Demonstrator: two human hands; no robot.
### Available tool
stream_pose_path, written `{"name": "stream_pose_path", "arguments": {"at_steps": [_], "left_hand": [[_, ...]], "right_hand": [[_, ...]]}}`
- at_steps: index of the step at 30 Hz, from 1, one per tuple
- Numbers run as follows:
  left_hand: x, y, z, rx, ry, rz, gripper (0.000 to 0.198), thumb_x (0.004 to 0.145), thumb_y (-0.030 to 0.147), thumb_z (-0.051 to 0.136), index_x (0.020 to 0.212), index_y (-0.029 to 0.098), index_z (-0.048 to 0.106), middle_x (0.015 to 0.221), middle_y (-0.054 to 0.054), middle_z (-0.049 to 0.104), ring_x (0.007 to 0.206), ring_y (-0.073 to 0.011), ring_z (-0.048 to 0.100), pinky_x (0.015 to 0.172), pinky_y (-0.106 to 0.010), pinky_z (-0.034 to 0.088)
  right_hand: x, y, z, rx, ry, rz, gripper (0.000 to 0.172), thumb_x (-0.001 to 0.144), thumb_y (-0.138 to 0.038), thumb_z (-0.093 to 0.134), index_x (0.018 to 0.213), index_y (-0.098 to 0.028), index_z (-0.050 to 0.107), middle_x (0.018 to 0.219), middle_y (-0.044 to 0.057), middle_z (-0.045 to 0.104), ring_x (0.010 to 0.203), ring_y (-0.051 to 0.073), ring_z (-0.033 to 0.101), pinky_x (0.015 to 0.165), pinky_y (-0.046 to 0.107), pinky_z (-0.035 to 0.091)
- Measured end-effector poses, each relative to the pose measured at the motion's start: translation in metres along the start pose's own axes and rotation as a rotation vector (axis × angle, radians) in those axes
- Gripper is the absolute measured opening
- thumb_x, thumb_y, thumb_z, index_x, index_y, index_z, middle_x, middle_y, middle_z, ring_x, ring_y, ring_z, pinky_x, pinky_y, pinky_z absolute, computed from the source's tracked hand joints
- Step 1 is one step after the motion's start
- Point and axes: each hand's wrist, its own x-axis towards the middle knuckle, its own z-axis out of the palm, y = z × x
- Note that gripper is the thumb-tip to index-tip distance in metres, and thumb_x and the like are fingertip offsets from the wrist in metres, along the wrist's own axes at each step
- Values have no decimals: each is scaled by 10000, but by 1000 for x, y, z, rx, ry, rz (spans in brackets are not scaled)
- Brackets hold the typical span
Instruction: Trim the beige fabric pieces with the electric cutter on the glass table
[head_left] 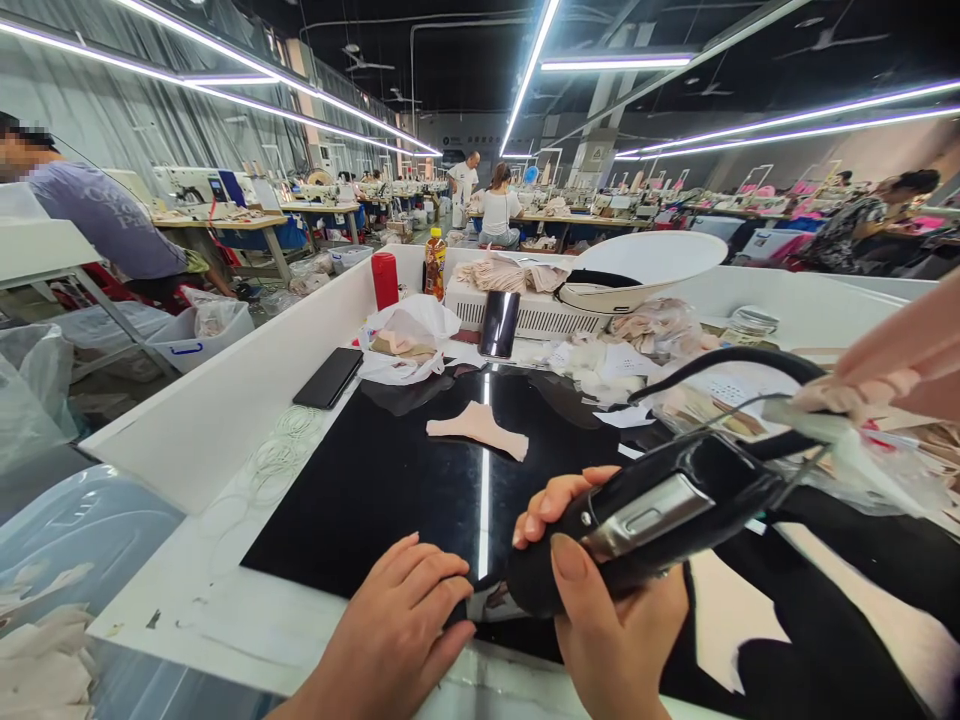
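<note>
My right hand [622,620] is wrapped around a black corded tool [652,510] with a silver panel, which looks like an electric iron. Its shiny metal end points down at the near edge of a glossy black sheet [375,480]. My left hand [401,620] lies beside that end, fingers stretched out and thumb apart; what is under the fingertips is hidden. A small beige fabric piece [480,428] with a curved outline rests flat on the sheet, away from both hands. More beige fabric pieces [731,610] lie at the right on black material.
White side walls [225,400] border the table. Along the back stand a drink bottle [435,262], a red container [385,281], a plastic bag [412,335] and a white bowl-shaped lid [652,265]. A black phone [328,378] lies left. A cord [720,355] arches at right. People sit at sewing machines beyond.
</note>
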Motion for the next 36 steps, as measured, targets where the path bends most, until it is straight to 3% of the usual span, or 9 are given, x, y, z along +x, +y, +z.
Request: {"name": "stream_pose_path", "arguments": {"at_steps": [8,14,19,29,36], "left_hand": [[5,6,2,-18,11,-51,182,1057,237,507,974,228,668,1095,-3,738,981,-200,707,1012,-430,556],[-7,4,15,106,124,29,210,1062,193,507,981,223,699,1065,37,759,1005,-163,692,1179,-353,377],[-16,1,23,152,134,64,188,1030,158,543,1011,223,718,1111,28,761,1052,-165,683,1237,-362,297],[-12,-1,15,171,84,76,211,1032,149,519,1043,213,721,1152,-2,763,1076,-191,701,1183,-425,434],[-8,-2,-1,185,42,111,242,1074,239,491,1089,220,731,1123,6,777,1048,-175,733,1125,-371,511]], "right_hand": [[0,0,-1,0,17,19,372,910,-211,771,1213,-307,576,937,-23,645,742,124,675,688,283,606],[1,0,0,3,19,16,368,906,-212,775,1204,-298,577,924,-24,643,740,128,674,684,285,601],[1,2,2,14,4,5,357,924,-224,754,1218,-306,568,930,-23,638,723,127,659,657,286,598],[-3,-4,4,-15,52,35,316,922,-299,761,1182,-299,582,896,-19,610,714,141,630,660,312,585],[-2,-3,5,-29,59,22,316,918,-312,760,1177,-301,580,886,-8,601,710,152,615,643,326,577]]}}
